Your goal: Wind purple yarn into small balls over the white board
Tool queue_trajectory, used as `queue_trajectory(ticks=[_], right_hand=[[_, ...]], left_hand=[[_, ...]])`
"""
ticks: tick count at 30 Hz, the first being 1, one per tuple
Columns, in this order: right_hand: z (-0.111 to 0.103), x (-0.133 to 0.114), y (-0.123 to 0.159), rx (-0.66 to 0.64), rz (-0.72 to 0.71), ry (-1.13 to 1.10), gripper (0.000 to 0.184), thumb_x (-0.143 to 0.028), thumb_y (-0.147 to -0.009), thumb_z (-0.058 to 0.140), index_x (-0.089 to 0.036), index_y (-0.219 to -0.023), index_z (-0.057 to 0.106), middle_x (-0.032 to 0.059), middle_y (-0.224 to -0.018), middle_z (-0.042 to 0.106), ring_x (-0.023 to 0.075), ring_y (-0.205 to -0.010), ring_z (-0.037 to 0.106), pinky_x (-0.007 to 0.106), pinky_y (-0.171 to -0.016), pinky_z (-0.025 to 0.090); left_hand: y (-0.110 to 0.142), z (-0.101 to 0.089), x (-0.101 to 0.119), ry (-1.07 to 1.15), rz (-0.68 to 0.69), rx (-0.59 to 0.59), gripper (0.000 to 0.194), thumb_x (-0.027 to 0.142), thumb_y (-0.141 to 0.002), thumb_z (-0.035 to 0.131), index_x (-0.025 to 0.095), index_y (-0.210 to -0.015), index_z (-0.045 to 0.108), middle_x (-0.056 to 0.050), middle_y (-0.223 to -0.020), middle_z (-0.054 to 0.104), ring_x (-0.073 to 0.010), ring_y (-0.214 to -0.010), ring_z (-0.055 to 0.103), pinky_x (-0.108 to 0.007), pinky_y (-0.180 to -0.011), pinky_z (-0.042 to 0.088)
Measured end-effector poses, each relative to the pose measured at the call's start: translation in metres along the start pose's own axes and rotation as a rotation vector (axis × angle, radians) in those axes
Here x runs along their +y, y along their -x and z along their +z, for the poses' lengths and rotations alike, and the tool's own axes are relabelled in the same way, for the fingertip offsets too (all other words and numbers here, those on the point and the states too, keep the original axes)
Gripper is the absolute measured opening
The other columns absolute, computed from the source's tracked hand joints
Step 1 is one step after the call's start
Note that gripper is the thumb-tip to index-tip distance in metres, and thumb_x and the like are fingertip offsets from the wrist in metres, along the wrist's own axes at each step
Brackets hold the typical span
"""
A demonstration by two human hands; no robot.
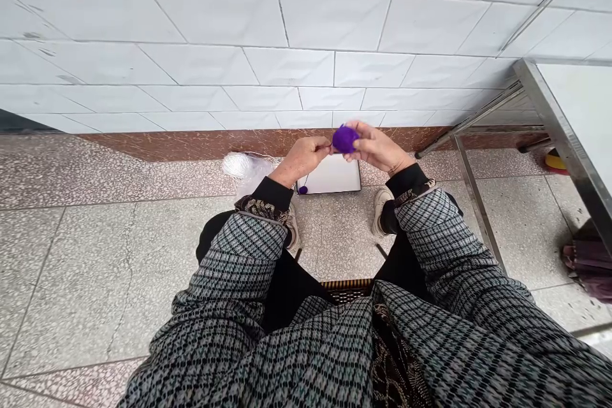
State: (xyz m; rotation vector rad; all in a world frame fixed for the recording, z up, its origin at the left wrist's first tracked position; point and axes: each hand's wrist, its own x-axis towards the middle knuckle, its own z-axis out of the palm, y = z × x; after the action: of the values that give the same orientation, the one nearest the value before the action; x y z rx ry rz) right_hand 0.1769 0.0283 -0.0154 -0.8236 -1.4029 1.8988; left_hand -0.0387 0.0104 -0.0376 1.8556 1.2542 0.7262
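A round purple ball of yarn [345, 139] is in my right hand [377, 148], whose fingers are curled round its right side. My left hand [306, 158] is closed in a pinch just left of the ball. A thin dark strand of yarn [307, 177] runs down from near my left fingers to a smaller purple yarn ball [303, 190]. That smaller ball lies in the near left corner of a shallow white tray [335, 177] with a dark rim, on the floor below my hands. My forearms hide part of the tray's surroundings.
White yarn in clear plastic [239, 166] lies left of the tray. A tiled wall [306, 19] rises ahead. To the right stands a metal-framed table [530, 99]. My shoes [381, 210] flank the tray, and a woven seat [347, 292] is beneath me.
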Motion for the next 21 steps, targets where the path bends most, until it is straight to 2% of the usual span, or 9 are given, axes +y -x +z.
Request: queue_trajectory(ticks=[2,5,6,8,10,14,16,18,21], right_hand=[[-0.001,0.0,-0.003,0.14,-0.052,-0.011,0.05,-0.028,-0.075,0.075,-0.024,-0.118,0.049,0.001,-0.101,0.063,0.0121,-0.078,0.065,0.026,-0.07,0.057],[-0.003,0.007,-0.008,0.328,-0.04,0.122,0.045,-0.026,-0.077,0.073,-0.024,-0.115,0.049,0.0012,-0.103,0.061,0.0123,-0.079,0.064,0.026,-0.068,0.056],[-0.005,0.01,-0.01,0.371,-0.015,0.195,0.043,-0.022,-0.076,0.073,-0.023,-0.112,0.05,0.0012,-0.103,0.061,0.0119,-0.077,0.063,0.025,-0.066,0.055],[-0.006,0.017,-0.012,0.401,0.052,0.362,0.04,-0.015,-0.073,0.072,-0.022,-0.105,0.05,0.0006,-0.097,0.061,0.0113,-0.071,0.059,0.025,-0.061,0.052],[-0.005,0.02,-0.011,0.335,0.119,0.521,0.038,-0.012,-0.07,0.073,-0.022,-0.1,0.052,0.0,-0.089,0.061,0.0125,-0.069,0.056,0.026,-0.059,0.05],[0.003,0.012,-0.004,0.03,0.207,0.622,0.033,-0.014,-0.068,0.077,-0.021,-0.095,0.058,0.002,-0.087,0.063,0.0156,-0.074,0.057,0.028,-0.062,0.052],[0.007,0.006,0.0,-0.093,0.23,0.511,0.035,-0.015,-0.069,0.076,-0.02,-0.099,0.06,0.0025,-0.092,0.064,0.0145,-0.072,0.059,0.029,-0.063,0.053],[0.009,0.001,0.003,-0.143,0.21,0.329,0.039,-0.017,-0.07,0.075,-0.019,-0.105,0.058,0.0026,-0.096,0.065,0.0131,-0.072,0.062,0.029,-0.066,0.056],[0.006,-0.003,0.003,-0.068,0.107,0.08,0.045,-0.025,-0.071,0.077,-0.021,-0.11,0.054,0.0023,-0.099,0.065,0.0125,-0.076,0.065,0.028,-0.07,0.058]], left_hand=[[0.001,0.002,0.002,0.004,0.019,-0.122,0.018,0.023,-0.086,0.053,0.017,-0.08,0.069,0.001,-0.067,0.061,-0.0126,-0.062,0.05,-0.026,-0.064,0.039],[0.004,0.004,0.008,0.011,0.091,-0.303,0.019,0.024,-0.086,0.055,0.017,-0.081,0.072,0.0,-0.069,0.064,-0.0118,-0.061,0.051,-0.026,-0.065,0.039],[0.005,0.003,0.009,0.015,0.111,-0.328,0.019,0.025,-0.086,0.056,0.017,-0.081,0.072,-0.001,-0.072,0.066,-0.0119,-0.063,0.053,-0.026,-0.066,0.04],[0.007,0.001,0.012,0.025,0.13,-0.299,0.019,0.025,-0.086,0.057,0.017,-0.081,0.073,-0.003,-0.078,0.07,-0.0123,-0.067,0.056,-0.026,-0.068,0.042],[0.007,-0.002,0.013,0.039,0.126,-0.191,0.018,0.023,-0.086,0.056,0.017,-0.082,0.073,-0.004,-0.083,0.071,-0.0131,-0.071,0.058,-0.027,-0.072,0.044],[0.006,-0.007,0.013,0.046,0.102,-0.001,0.017,0.019,-0.084,0.054,0.016,-0.081,0.071,-0.005,-0.084,0.07,-0.0152,-0.077,0.06,-0.03,-0.078,0.047],[0.004,-0.007,0.01,0.03,0.076,0.051,0.016,0.019,-0.083,0.054,0.016,-0.078,0.068,-0.005,-0.082,0.069,-0.016,-0.078,0.06,-0.031,-0.08,0.047],[0.002,-0.006,0.007,0.016,0.03,0.093,0.016,0.021,-0.084,0.053,0.016,-0.077,0.067,-0.004,-0.079,0.068,-0.0165,-0.078,0.059,-0.03,-0.078,0.046],[0.0,-0.003,0.003,0.013,-0.033,0.092,0.018,0.025,-0.086,0.053,0.016,-0.078,0.066,-0.002,-0.075,0.067,-0.0162,-0.074,0.057,-0.029,-0.073,0.044]])
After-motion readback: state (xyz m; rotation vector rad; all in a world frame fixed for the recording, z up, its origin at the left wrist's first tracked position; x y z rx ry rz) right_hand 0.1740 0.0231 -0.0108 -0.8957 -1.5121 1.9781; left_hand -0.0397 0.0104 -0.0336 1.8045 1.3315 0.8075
